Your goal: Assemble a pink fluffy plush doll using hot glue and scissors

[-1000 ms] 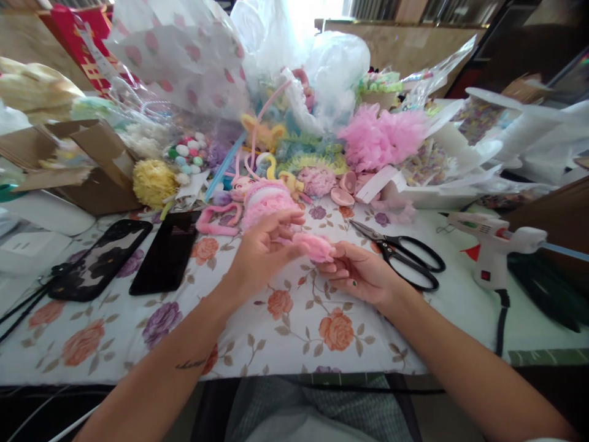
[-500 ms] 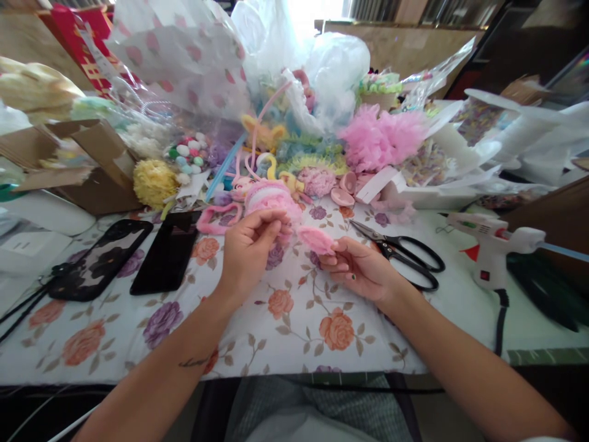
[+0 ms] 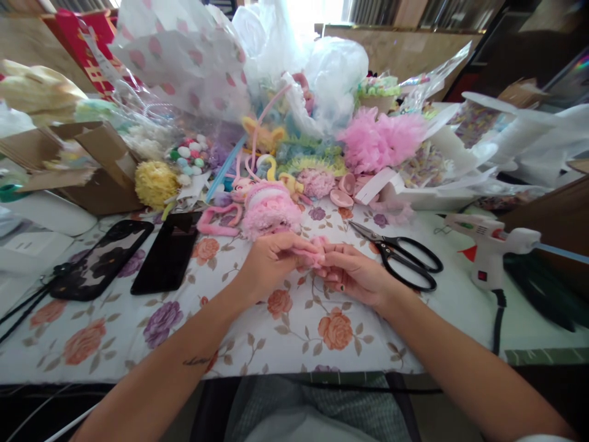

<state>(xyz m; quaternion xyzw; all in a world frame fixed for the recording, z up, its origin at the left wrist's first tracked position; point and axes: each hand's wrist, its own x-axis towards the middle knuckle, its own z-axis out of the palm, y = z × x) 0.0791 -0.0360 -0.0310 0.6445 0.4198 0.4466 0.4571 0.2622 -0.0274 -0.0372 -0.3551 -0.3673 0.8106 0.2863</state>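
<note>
My left hand (image 3: 276, 261) and my right hand (image 3: 352, 270) meet over the flowered cloth, fingertips pinched on one small pink fuzzy piece (image 3: 315, 255). It looks like bent pipe cleaner, partly covered by the fingers. Just beyond my left hand sits a fluffy pink ruffled bundle (image 3: 271, 212). A pink fuzzy loop (image 3: 218, 220) lies to its left. To the right of my right hand rest black-handled scissors (image 3: 400, 252), their blades slightly apart.
Two phones (image 3: 165, 252) lie at the left beside a cardboard box (image 3: 92, 162). A glue gun (image 3: 490, 245) with its cord stands at the right. Across the back are heaped pompoms, pink tulle (image 3: 381, 138), plastic bags (image 3: 179, 58) and white spools (image 3: 519, 135).
My left hand has moved right and down and now grips the pink piece along with my right hand. The piece, stretched out before, is now bunched between the fingers.
</note>
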